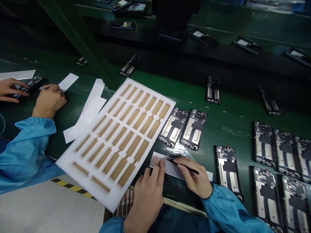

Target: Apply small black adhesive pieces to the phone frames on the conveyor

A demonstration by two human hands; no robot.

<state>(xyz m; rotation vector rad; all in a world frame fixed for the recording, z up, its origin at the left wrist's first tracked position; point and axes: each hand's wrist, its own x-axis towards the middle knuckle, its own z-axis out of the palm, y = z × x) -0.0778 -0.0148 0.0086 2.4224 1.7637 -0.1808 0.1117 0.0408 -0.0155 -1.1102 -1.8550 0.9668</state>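
Note:
My left hand lies on the green belt with two fingertips pressing down the left end of a white sheet of tiny dots. My right hand is closed on black tweezers, whose tip rests on the same sheet. Just beyond the sheet lie two open phone frames side by side. A white foam tray with several rows of tan strips sits to the left of my hands, overhanging the belt edge.
A co-worker in blue sleeves at the left has one hand by a white label strip and another hand on a phone frame. White backing papers lie beside the tray. Several phone frames fill the right side and far belt.

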